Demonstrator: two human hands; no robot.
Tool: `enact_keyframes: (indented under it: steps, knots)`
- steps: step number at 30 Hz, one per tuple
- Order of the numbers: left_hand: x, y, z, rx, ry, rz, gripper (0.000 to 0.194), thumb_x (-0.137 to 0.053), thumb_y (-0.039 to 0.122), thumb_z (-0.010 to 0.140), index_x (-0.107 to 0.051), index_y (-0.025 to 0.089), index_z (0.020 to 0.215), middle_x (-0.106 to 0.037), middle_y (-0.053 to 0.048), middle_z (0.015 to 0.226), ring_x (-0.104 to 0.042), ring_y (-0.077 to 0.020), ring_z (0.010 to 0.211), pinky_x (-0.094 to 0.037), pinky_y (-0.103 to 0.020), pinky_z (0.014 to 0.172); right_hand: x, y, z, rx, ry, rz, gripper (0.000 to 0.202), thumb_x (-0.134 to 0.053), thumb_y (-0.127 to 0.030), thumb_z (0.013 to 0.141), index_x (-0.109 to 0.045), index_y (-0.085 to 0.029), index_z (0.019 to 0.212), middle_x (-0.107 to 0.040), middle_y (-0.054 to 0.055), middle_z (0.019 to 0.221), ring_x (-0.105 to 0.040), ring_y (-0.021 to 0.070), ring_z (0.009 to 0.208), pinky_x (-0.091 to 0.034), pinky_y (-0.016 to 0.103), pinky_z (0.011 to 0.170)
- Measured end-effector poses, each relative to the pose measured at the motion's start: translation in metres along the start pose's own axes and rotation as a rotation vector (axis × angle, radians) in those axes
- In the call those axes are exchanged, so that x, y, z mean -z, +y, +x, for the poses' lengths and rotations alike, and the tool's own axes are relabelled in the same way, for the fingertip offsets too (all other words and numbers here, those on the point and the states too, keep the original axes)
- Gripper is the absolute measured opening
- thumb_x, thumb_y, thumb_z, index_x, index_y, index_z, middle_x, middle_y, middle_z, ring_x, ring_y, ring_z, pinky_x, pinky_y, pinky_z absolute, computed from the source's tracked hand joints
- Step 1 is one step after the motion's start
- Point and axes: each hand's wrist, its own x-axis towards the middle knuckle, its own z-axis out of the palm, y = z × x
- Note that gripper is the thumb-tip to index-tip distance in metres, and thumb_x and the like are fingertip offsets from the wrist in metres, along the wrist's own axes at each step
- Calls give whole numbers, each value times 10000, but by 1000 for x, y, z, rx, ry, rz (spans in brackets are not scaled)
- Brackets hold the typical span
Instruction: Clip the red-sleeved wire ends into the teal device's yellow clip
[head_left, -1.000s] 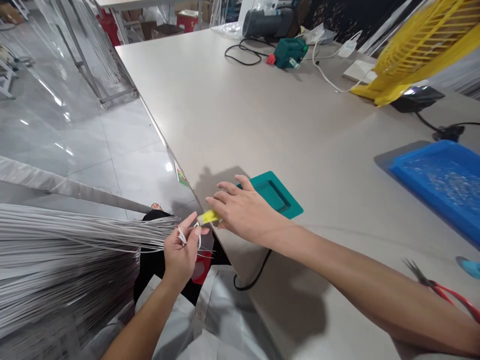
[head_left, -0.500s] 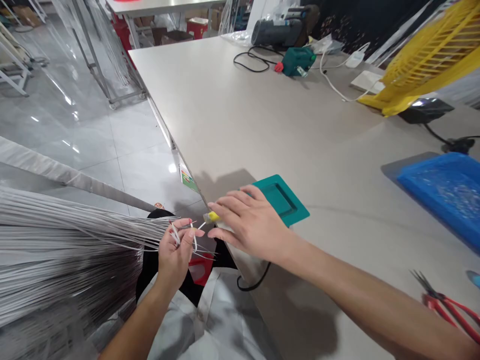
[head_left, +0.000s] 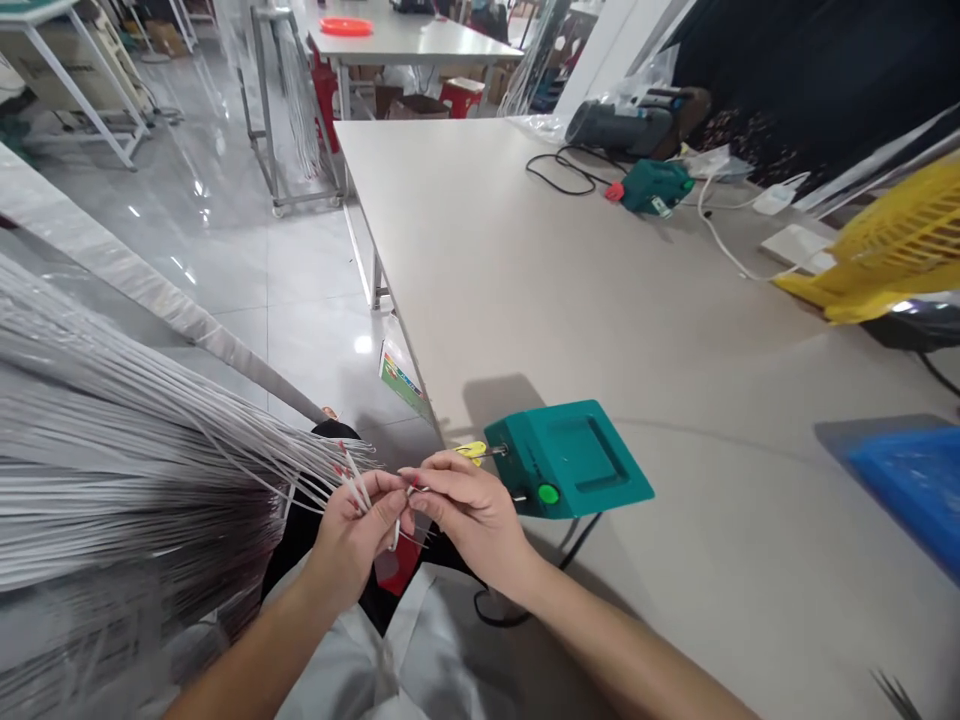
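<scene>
My left hand is closed around several white wires with red ends, near the large bundle of pale wires on the left. Pinched fingers of my right hand meet the left fingertips at the wire ends, in front of the table edge. Just beyond the right hand is a green device with a round green button and metal prongs on its near side. A yellow piece sits at one prong. What exactly lies between the fingertips is too small to tell.
On the table stand a green tool, a dark motor, a yellow fan and a blue tray. Plier tips show at the lower right. A covered rail crosses above the wires.
My right hand has moved from over the green device down to my left fingertips, and its fingers have closed. The device's button and prongs now show. The view has shifted.
</scene>
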Motion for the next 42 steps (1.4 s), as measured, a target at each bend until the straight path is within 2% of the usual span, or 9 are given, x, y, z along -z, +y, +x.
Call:
enact_keyframes:
  steps: [8, 12, 18, 23, 28, 33, 37, 39, 42]
  knots:
    - [8, -6, -5, 33, -21, 138, 223, -649, 358, 717, -608, 140, 706, -545, 12, 522, -305, -47, 401, -186, -189, 386, -2, 11, -9, -145, 38, 133, 234, -597, -401, 782, -659, -201, 679, -594, 33, 619, -567, 165, 673, -478, 274, 538]
    - [11, -9, -4, 79, 48, 172, 242, -663, 368, 694, -654, 130, 739, -572, 4, 522, -283, -39, 369, -170, -184, 366, 7, 11, -9, -105, 135, 160, 198, -543, -378, 831, -637, -220, 758, -507, -14, 422, -552, 187, 642, -464, 383, 719]
    - [15, -8, 0, -79, 242, 269, 276, -676, 335, 681, -704, 152, 885, -670, -67, 734, -515, -126, 539, -376, -212, 461, 10, 6, -7, -78, 106, 108, 119, -572, -261, 816, -654, -222, 893, -637, 49, 844, -466, 73, 426, -445, 265, 457]
    - [5, -12, 2, -132, -41, 357, 238, -579, 360, 765, -682, 146, 785, -609, -43, 674, -532, -175, 666, -429, -269, 617, -3, -3, -5, 39, -63, -56, 150, -596, -140, 768, -660, -208, 885, -645, 55, 790, -599, 147, 713, -499, 272, 617]
    - [3, -14, 0, -107, -196, 446, 302, -514, 389, 807, -591, 153, 635, -480, 10, 567, -398, -118, 535, -334, -225, 492, -5, -2, -6, 16, -67, -89, 94, -572, -148, 790, -648, -190, 754, -626, 27, 690, -572, 120, 635, -463, 235, 580]
    - [13, -8, -1, -41, -276, 446, 338, -440, 407, 852, -617, 139, 749, -464, 24, 520, -414, -106, 498, -346, -223, 494, 0, 1, -6, -117, -54, -56, 233, -513, -225, 849, -582, -179, 631, -534, -18, 508, -507, 113, 558, -425, 250, 599]
    - [18, -6, 2, -124, -25, 354, 383, -429, 408, 862, -629, 118, 1011, -636, -69, 750, -561, -159, 689, -446, -273, 654, 0, 1, -7, -184, -47, -61, 229, -496, -272, 859, -586, -170, 674, -552, 1, 593, -499, 105, 548, -405, 227, 532]
    - [17, -6, 2, -197, 121, 334, 382, -442, 395, 860, -601, 135, 1090, -643, -79, 859, -537, -122, 618, -447, -245, 590, -2, 1, -7, -153, -68, -100, 245, -488, -263, 860, -570, -174, 647, -567, 13, 621, -518, 114, 581, -413, 230, 550]
    - [10, -6, 0, -286, 187, 395, 306, -502, 353, 833, -636, 185, 1051, -612, -50, 903, -465, -69, 503, -410, -202, 463, -5, 2, -9, -82, -109, -159, 242, -483, -217, 854, -545, -177, 624, -582, 24, 657, -533, 122, 626, -424, 238, 589]
